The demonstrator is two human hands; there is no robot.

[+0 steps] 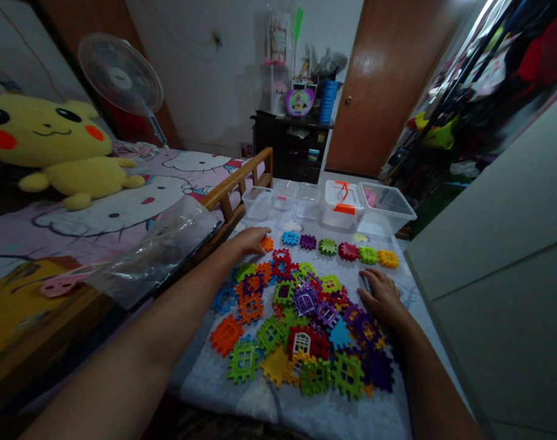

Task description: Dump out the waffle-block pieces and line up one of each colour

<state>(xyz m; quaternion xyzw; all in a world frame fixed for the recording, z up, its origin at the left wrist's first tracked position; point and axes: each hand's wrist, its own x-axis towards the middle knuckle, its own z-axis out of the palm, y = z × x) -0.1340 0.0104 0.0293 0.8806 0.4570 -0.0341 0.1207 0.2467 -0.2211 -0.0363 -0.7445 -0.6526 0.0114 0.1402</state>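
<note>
My left hand (251,240) is at the left end of a row of stacked plastic building blocks, its fingers closed around an orange block (267,244). Along that row to the right stand a blue block (290,238), a purple block (308,242), a green block (328,247), a red block (348,251), a lime block (368,255) and a yellow block (388,258). Nearer to me lies a loose pile of notched building blocks (271,334) in many colours. Beside the pile's right edge rests my right hand (383,294), fingers apart, with nothing visible in it.
Behind the row stand clear plastic boxes (388,211) and a lidded box with an orange handle (342,205). To the left, a wooden bed rail (232,195) borders the cloth-covered table (223,388), with a clear plastic bag (163,250) over it. A white cabinet (502,244) is on the right.
</note>
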